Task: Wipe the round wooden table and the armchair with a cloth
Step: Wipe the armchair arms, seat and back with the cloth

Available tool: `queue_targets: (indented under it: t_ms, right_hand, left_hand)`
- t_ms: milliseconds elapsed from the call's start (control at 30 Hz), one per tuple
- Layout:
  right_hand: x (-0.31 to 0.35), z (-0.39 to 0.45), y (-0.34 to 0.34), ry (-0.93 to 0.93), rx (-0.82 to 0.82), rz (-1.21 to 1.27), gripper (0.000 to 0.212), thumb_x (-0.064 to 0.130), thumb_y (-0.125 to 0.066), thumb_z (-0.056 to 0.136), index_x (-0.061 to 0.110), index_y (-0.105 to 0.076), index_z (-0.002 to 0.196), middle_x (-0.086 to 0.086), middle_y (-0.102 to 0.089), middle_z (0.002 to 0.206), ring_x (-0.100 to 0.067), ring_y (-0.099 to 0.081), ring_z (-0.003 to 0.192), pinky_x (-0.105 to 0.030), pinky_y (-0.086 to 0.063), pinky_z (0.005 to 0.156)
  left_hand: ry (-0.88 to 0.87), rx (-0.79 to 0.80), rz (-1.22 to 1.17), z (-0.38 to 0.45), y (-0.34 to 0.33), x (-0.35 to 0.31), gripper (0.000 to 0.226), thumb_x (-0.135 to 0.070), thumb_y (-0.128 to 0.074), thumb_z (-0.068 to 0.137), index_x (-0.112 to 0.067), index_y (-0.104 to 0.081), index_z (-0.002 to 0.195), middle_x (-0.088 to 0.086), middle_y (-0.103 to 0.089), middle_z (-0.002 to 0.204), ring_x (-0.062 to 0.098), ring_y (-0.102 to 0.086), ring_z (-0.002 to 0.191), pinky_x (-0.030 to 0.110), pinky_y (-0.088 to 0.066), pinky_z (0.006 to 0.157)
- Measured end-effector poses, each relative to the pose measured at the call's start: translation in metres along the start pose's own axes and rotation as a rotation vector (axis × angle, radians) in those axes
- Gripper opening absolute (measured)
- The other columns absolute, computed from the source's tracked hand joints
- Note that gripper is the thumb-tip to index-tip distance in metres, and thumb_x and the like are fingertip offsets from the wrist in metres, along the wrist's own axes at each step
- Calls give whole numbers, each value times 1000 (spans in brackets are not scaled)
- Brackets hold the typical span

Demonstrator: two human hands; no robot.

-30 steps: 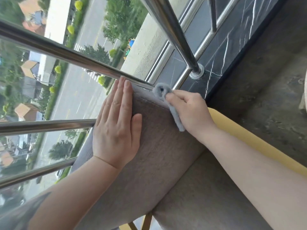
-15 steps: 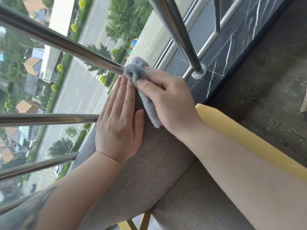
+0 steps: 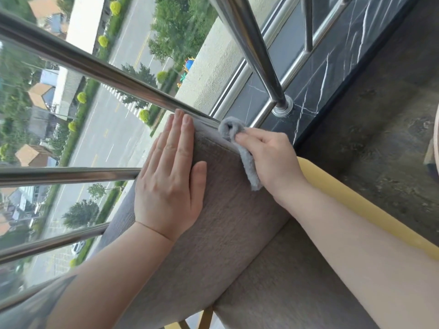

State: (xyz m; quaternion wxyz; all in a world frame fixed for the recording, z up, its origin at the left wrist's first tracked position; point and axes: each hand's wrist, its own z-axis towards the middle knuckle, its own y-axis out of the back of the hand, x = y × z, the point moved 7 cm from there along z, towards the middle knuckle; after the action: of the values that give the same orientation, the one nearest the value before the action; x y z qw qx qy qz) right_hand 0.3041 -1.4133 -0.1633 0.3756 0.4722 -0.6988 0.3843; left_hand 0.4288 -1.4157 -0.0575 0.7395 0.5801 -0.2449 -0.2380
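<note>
Left hand [image 3: 169,179] flat, fingers straight, on grey fabric armchair back [image 3: 221,210]. Right hand [image 3: 268,160] pinching fluffy grey cloth [image 3: 240,148], now back from left fingertips toward chair's corner.

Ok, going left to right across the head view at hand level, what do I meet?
Steel railing bar → left hand, flat on the armchair cushion → grey cloth → right hand → yellow chair edge → stone floor.

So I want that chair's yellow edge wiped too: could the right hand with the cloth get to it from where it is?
Probably yes. The right hand grips the cloth on the chair beside the yellow edge, and nothing lies between them.
</note>
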Motion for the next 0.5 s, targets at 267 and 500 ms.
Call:
queue_targets:
  t_ms: [267,500]
  right_hand:
    - [10,-6,-8,127,-9,46,26,27,-53,96,17,-74,84,11,-65,75,-5,-59,79,-32,-45,79]
    - [40,-9,-32,315,78,109,23,20,-51,96,19,-73,96,13,-69,95,-4,-62,96,-25,-46,89]
  left_hand:
    - [12,23,-18,1,-1,2,49,-23,-32,103,6,-30,142,20,-36,148,30,-33,141,45,-35,112]
    - [-4,0,-21,1,0,1,49,-23,-32,103,9,-33,140,22,-37,146,33,-35,139,46,-36,111]
